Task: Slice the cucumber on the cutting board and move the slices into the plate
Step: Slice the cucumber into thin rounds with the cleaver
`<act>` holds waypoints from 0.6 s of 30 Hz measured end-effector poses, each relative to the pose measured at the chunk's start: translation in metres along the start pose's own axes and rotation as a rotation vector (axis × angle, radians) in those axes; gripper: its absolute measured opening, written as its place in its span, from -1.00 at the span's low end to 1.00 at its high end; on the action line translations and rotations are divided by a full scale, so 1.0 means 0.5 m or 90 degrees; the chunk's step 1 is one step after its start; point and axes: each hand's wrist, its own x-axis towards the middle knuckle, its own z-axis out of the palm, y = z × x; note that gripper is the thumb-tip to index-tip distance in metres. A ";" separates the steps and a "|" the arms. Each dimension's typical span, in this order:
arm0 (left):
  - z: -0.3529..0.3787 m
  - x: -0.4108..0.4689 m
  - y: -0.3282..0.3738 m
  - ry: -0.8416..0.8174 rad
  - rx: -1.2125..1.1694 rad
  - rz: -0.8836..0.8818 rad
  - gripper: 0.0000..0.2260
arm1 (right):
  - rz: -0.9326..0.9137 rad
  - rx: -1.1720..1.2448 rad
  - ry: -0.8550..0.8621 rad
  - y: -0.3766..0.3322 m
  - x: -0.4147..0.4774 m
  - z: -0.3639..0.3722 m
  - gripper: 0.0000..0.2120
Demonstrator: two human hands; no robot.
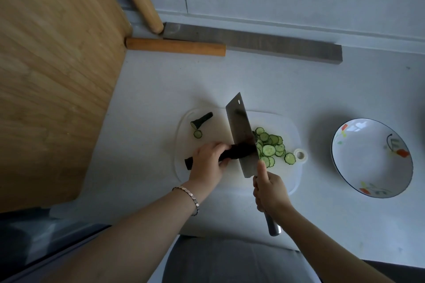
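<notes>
Two grips work over the white plastic cutting board (pixel 285 126), which lies on the pale grey worktop (pixel 156 89). Your left grip (pixel 208 163), with a metal-link bracelet (pixel 187 197) at its wrist, curls its fingers over the dark green cucumber (pixel 239 151) and pins it to the board. The cucumber's uncut end pokes out to the left of that grip, and its cut end lies just to the right, against the blade. Your right grip (pixel 271 190) is wrapped round the steel handle of the broad rectangular cleaver (pixel 239 135), with one finger stretched up along the blade's right side. The blade stands nearly upright, its edge on the cucumber. Just right of the blade, a heap of thin cucumber slices (pixel 270 148) lies overlapping on the board. At the board's far left corner lie a cut-off cucumber end (pixel 202 119) and a single slice (pixel 197 133). The round white plate with painted red and green flowers (pixel 368 167) sits on the worktop to the right, apart from the board.
</notes>
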 end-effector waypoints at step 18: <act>0.012 0.008 0.017 -0.031 -0.049 -0.025 -0.79 | -0.012 -0.010 -0.002 -0.041 -0.041 -0.045 -0.48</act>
